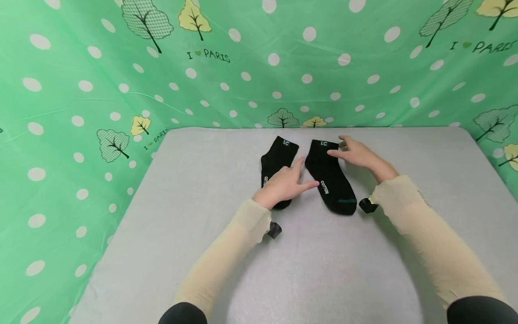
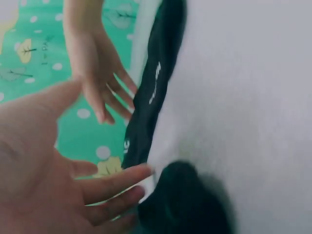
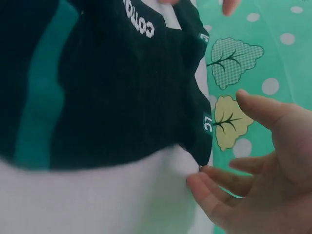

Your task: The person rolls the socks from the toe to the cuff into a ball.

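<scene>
Two black ankle socks lie flat and side by side on the grey table, each with "LC" on its cuff and "COTTON" lettering. My left hand (image 1: pixel 283 182) is over the left sock (image 1: pixel 279 155) and hides part of its foot; its thumb points toward the right sock (image 1: pixel 333 180). At the right sock's cuff is my right hand (image 1: pixel 358 153), thumb apart from the fingers. In the right wrist view, the fingertips of the right hand (image 3: pixel 258 161) are at the cuff's corner; whether they touch the sock (image 3: pixel 122 97) I cannot tell. Neither hand grips anything.
The grey tabletop (image 1: pixel 170 234) stretches around the socks. Behind it and on the left hangs a green curtain (image 1: pixel 243 103) with white dots and trees. Small black pieces (image 1: pixel 368 205) stick out at both wrists.
</scene>
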`<state>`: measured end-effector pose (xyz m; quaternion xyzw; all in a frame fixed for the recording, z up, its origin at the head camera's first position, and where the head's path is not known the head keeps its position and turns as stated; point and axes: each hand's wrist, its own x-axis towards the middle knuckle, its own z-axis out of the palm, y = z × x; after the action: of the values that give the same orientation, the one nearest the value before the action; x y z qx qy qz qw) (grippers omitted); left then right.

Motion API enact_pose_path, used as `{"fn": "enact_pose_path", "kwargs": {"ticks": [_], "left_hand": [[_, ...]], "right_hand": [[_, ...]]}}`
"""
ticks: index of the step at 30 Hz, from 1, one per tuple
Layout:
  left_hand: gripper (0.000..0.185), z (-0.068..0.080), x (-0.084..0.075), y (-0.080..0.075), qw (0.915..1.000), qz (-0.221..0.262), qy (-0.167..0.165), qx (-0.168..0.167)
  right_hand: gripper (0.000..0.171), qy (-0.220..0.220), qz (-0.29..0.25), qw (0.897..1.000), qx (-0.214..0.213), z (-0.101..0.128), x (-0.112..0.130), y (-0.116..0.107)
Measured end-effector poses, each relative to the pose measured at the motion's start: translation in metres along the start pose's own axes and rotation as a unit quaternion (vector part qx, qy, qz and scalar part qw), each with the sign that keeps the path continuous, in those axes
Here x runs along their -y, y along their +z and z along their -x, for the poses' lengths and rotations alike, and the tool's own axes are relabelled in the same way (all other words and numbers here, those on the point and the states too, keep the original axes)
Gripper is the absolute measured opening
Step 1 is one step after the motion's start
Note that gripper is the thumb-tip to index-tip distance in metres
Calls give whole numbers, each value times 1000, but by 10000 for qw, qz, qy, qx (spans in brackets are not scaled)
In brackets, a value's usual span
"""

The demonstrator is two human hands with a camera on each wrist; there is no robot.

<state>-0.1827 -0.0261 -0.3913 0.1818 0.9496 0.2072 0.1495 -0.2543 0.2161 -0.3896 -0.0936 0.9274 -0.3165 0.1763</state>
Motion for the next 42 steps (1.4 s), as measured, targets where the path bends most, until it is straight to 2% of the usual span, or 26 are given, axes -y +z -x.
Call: {"fn": "enact_pose_path", "kwargs": {"ticks": [3,5,7,9,10,12,14,16,18,19,20,21,23,25,27,29,31,32,35,38,41,42], "left_hand": [[85,1,-2,4,9973,680,24,282],[80,1,-4,7,9920,1176,41,458],[74,1,-6,10,9813,1798,15,682],[68,2,-10,12,9637,2496,-70,942],[65,2,-12,14,9507,2900,-153,1084],[61,2,-17,16,9145,3794,-369,1354],[57,2,-23,18,8672,4701,-644,1509],[55,1,-26,20,8171,5491,-912,1504],[52,0,-29,23,7776,6035,-1103,1375],[51,0,-30,24,7608,6248,-1174,1309],[49,-1,-30,26,7493,6389,-1226,1236],[48,-2,-30,28,7442,6456,-1250,1171],[46,-2,-31,30,7396,6526,-1273,1046],[44,-3,-30,33,7433,6502,-1245,959],[43,-1,-29,34,7565,6376,-1176,857],[41,1,-29,33,7715,6221,-1130,711],[39,4,-28,32,7888,6025,-1100,522],[38,5,-27,31,7945,5955,-1113,408],[36,9,-24,29,8070,5799,-1118,20],[37,14,-20,25,8129,5712,-1073,-383],[36,19,-14,21,8293,5447,-952,-806],[36,21,-12,19,8370,5313,-908,-943]], "right_hand": [[86,329,-912,9953,-26,-4,1,2],[88,567,-1675,9842,-54,-7,3,3],[90,770,-2177,9729,-106,-9,4,4],[91,916,-2337,9679,-119,-10,7,4],[91,989,-2287,9684,-100,-11,8,4],[90,1122,-2169,9697,-52,-12,11,4],[89,1172,-2154,9695,16,-13,15,4],[88,1185,-2266,9667,70,-15,20,4],[88,1187,-2304,9658,74,-15,26,5],[89,1178,-2314,9657,64,-16,28,6],[89,1184,-2285,9663,58,-17,29,7],[89,1204,-2208,9679,42,-18,29,8],[88,1246,-1960,9726,43,-19,28,10],[85,1270,-1756,9762,47,-21,25,12],[81,1268,-1623,9785,99,-21,23,14],[77,1241,-1785,9759,177,-21,22,15],[75,1207,-2105,9698,234,-20,22,14],[74,1176,-2308,9655,271,-20,23,14],[75,1105,-2831,9523,264,-18,26,12],[75,1008,-3216,9414,114,-16,32,10],[72,850,-3624,9281,-80,-13,41,10],[70,771,-3765,9231,-139,-13,44,11]]}}
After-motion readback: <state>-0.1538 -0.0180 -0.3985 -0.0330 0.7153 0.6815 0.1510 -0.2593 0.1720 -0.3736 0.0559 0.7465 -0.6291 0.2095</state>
